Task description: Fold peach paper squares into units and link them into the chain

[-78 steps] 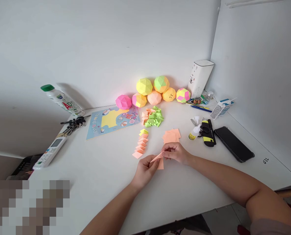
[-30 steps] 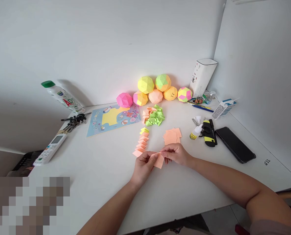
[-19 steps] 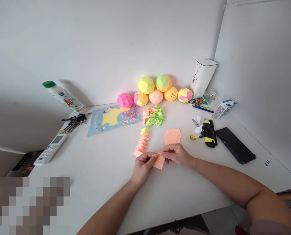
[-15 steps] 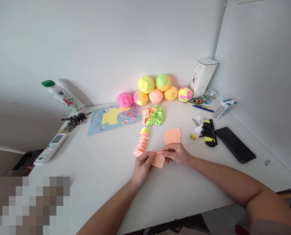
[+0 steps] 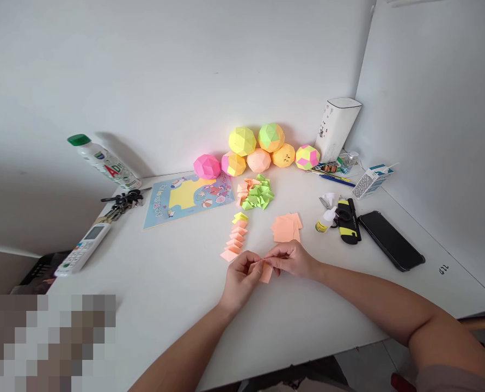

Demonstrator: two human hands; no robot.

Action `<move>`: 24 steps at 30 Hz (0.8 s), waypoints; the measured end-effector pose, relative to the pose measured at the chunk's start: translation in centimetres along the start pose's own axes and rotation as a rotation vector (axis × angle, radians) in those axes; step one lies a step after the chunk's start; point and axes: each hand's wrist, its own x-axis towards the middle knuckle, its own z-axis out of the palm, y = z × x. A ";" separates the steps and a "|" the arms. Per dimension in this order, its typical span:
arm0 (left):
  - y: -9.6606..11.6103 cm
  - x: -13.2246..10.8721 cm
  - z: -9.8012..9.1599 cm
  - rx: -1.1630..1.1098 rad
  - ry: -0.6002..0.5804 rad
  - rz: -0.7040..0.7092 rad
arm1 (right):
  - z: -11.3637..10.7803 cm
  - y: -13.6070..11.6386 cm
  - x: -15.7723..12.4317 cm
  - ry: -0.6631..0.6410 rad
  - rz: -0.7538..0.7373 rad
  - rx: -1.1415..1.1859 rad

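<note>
Between my two hands is a peach paper square (image 5: 266,274), pinched along its upper edge and partly covered by fingers. My left hand (image 5: 242,275) grips its left side with the thumb on top. My right hand (image 5: 292,260) pinches the edge at the right, its fingertips close to the left thumb. Just beyond the hands lies a loose stack of peach paper squares (image 5: 287,227). To its left runs a row of folded peach paper pieces (image 5: 236,239) with yellow ones at the far end. Farther back sits a pile of folded green and peach pieces (image 5: 259,193).
Several faceted paper balls (image 5: 242,141) stand against the wall. At left are a bottle (image 5: 107,163), keys (image 5: 123,201), a remote control (image 5: 84,250) and a printed board (image 5: 156,209). At right are a glue bottle (image 5: 326,220), a black-and-yellow tool (image 5: 349,220), a phone (image 5: 391,239) and a small carton (image 5: 370,182).
My hands have drawn closer together on the peach paper square, and less of it shows. My right hand has shifted slightly left. The view has moved a little.
</note>
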 end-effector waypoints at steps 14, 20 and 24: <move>0.3 -0.2 0.0 -0.083 -0.012 -0.028 | -0.1 -0.3 0.1 0.028 0.023 0.015; -0.1 -0.2 0.1 -0.008 -0.040 0.030 | 0.0 -0.4 -0.1 0.028 -0.031 -0.125; 0.0 -0.2 -0.1 -0.048 0.035 0.038 | -0.3 -0.3 0.1 0.073 0.034 0.050</move>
